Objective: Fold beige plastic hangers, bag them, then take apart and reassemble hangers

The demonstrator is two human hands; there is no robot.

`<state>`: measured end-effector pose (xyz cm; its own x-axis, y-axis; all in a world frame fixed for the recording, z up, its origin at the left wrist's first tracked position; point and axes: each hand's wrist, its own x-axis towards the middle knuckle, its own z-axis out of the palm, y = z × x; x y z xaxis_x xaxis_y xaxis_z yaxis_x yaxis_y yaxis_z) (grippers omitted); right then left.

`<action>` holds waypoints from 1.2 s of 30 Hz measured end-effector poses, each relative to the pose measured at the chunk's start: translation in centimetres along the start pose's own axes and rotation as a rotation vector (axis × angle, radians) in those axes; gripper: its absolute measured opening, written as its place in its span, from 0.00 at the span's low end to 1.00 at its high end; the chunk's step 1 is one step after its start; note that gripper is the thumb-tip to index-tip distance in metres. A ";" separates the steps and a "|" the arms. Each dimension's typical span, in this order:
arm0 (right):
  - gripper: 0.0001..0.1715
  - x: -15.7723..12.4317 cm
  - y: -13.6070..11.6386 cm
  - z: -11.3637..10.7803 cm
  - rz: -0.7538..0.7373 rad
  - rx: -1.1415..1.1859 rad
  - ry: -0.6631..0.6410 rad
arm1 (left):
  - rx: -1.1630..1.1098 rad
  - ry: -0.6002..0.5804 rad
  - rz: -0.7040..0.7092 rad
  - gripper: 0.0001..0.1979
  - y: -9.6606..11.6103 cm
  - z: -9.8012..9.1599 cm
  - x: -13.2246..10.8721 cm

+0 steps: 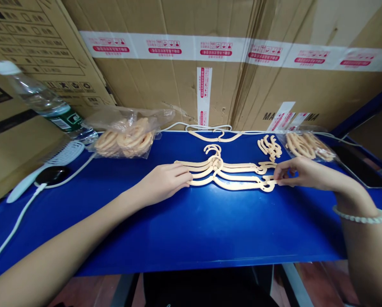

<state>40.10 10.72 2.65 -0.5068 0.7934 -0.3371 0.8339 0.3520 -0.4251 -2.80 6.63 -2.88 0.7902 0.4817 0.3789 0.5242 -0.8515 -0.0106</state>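
Several cream plastic hangers (237, 186) lie stacked and slightly fanned out on the blue table, their hooks pointing away from me. My left hand (167, 181) is closed over their left ends, which the fingers partly hide. At the right end of the nearest hanger, my right hand (298, 172) pinches a small cream hook piece (268, 184) between thumb and forefinger. Another such piece (267, 166) sits at the end of the hanger behind. Beyond my right hand is a small pile of loose curved cream pieces (269, 147).
Another hanger (215, 137) lies at the back beside a white cable (178, 124). Clear bags of cream parts (127, 138) (309, 146) flank it. At left are a water bottle (55, 106), hairbrush (65, 153) and black puck (52, 175); at right, a dark tablet-like slab (363, 168). Cardboard boxes (165, 85) stand behind.
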 end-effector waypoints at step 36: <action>0.38 0.9 1.0 0.9 -0.253 -0.188 0.338 | 0.038 0.002 -0.291 0.24 0.3 2.6 -0.1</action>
<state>40.30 11.37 1.18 -0.6259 0.7773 0.0639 0.7340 0.6147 -0.2888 -1.88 6.86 -5.32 0.6041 0.7041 0.3733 0.7402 -0.6693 0.0645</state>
